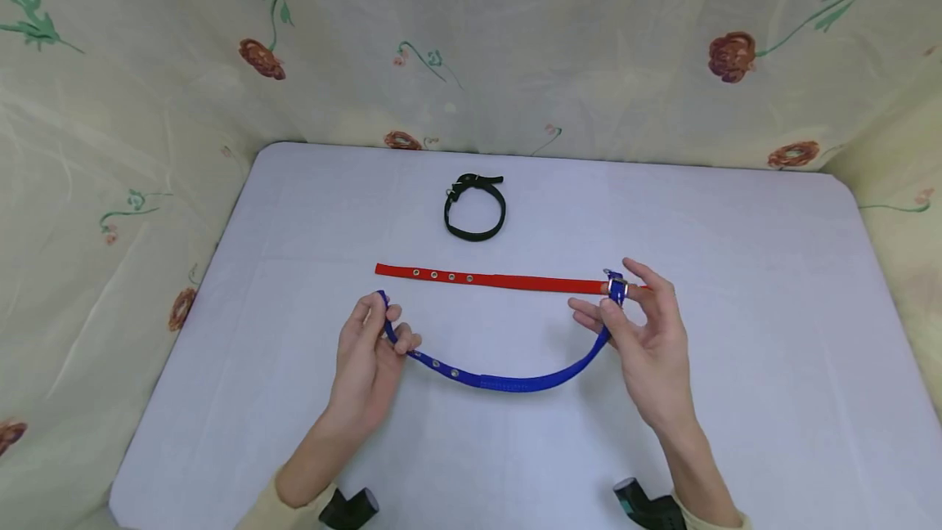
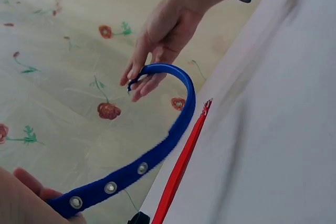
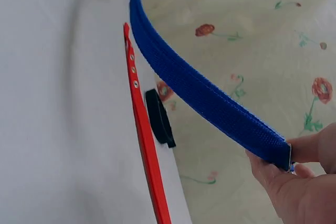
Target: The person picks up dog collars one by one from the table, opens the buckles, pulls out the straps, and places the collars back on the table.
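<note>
A blue collar with metal eyelets hangs in a downward curve between both hands, above the white table. My left hand pinches its eyelet end; in the left wrist view the eyelets show close to those fingers. At the other end my right hand grips the collar beside its metal buckle, thumb and fingers on either side of the strap. Behind it a red collar lies stretched out flat, its right end partly hidden by the right hand and the blue buckle.
Farther back on the table lies a black collar fastened into a ring. A flowered curtain stands behind the table's far edge and along its sides. Dark wrist devices sit at both sleeves.
</note>
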`<state>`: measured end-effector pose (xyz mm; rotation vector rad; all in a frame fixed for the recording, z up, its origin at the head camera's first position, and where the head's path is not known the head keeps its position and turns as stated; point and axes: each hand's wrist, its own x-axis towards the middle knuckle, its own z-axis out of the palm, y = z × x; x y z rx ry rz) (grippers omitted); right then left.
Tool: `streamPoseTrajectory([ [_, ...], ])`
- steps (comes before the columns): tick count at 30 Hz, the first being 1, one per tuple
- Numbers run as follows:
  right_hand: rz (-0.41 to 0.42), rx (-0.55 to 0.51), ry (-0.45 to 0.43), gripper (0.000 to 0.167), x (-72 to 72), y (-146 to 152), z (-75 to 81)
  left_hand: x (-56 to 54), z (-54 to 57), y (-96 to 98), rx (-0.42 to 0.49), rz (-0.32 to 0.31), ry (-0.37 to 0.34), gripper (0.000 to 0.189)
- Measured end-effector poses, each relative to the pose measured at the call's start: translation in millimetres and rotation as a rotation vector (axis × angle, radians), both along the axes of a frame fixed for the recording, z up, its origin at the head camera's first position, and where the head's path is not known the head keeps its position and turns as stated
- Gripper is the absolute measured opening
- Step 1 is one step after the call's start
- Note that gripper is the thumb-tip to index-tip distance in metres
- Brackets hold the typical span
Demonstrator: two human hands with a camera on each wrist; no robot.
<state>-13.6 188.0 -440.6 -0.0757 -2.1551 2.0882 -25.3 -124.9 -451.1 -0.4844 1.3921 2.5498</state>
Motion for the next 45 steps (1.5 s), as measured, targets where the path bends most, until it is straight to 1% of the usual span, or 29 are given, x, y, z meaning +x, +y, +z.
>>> streamPoseTrajectory([
  [2,-0.051,0.002,-0.003,0.055,-0.8,4.8,-0.1,-1.6,-0.1,-1.1,-0.004,0.055,-0.023,0.021],
  [4,-0.108,0.044,-0.005,0.055,-1.5,9.4,-0.4,-3.2,-0.4,-2.1,-0.006,0.106,-0.038,0.025],
  [8,-0.219,0.201,-0.004,0.053,-3.3,19.3,-2.3,-7.0,-3.0,-4.5,0.007,0.192,-0.059,0.033],
  [11,-0.296,0.310,-0.012,0.047,-5.0,28.6,-4.1,-9.4,-5.5,-7.1,0.004,0.233,-0.044,0.040],
  [14,-0.380,0.395,-0.040,0.039,-6.6,37.9,-5.5,-11.2,-8.6,-10.3,-0.024,0.247,0.012,0.038],
  [16,-0.421,0.437,-0.057,0.038,-7.4,42.7,-6.8,-11.8,-10.8,-13.1,-0.061,0.226,0.050,0.032],
  [18,-0.451,0.470,-0.068,0.037,-8.2,46.2,-8.7,-12.3,-13.5,-16.0,-0.113,0.181,0.074,0.024],
  [21,-0.478,0.472,-0.058,0.039,-9.3,49.7,-12.0,-12.9,-17.7,-19.6,-0.186,0.091,0.079,0.020],
  [23,-0.502,0.459,-0.048,0.040,-9.8,51.9,-13.8,-13.7,-20.7,-21.2,-0.218,0.052,0.076,0.020],
  [25,-0.524,0.453,-0.056,0.042,-10.3,54.4,-14.7,-14.6,-22.7,-22.3,-0.228,0.036,0.076,0.021],
  [27,-0.520,0.469,-0.081,0.043,-10.7,57.1,-14.8,-16.2,-24.2,-23.0,-0.228,0.042,0.081,0.021],
  [29,-0.487,0.523,-0.112,0.040,-11.0,60.2,-14.9,-17.9,-25.4,-23.9,-0.238,0.047,0.089,0.020],
  [31,-0.438,0.600,-0.146,0.036,-11.0,62.8,-15.2,-19.9,-26.8,-25.6,-0.263,0.041,0.100,0.019],
  [32,-0.417,0.638,-0.158,0.035,-10.9,64.1,-15.7,-21.1,-27.7,-26.8,-0.293,0.033,0.108,0.019],
  [34,-0.386,0.700,-0.180,0.033,-10.7,66.4,-17.0,-23.5,-29.6,-29.5,-0.390,0.003,0.130,0.020],
  [38,-0.361,0.764,-0.187,0.033,-11.8,70.7,-20.9,-29.0,-33.7,-36.6,-0.682,-0.073,0.171,0.023],
  [40,-0.348,0.782,-0.182,0.030,-13.5,72.5,-23.2,-31.8,-34.8,-39.8,-0.795,-0.109,0.176,0.023],
  [42,-0.338,0.798,-0.179,0.028,-15.8,74.0,-25.7,-34.9,-36.2,-43.0,-0.863,-0.132,0.173,0.025],
  [45,-0.312,0.794,-0.213,0.029,-19.8,77.0,-30.1,-39.7,-39.4,-46.9,-0.938,-0.144,0.178,0.030],
])
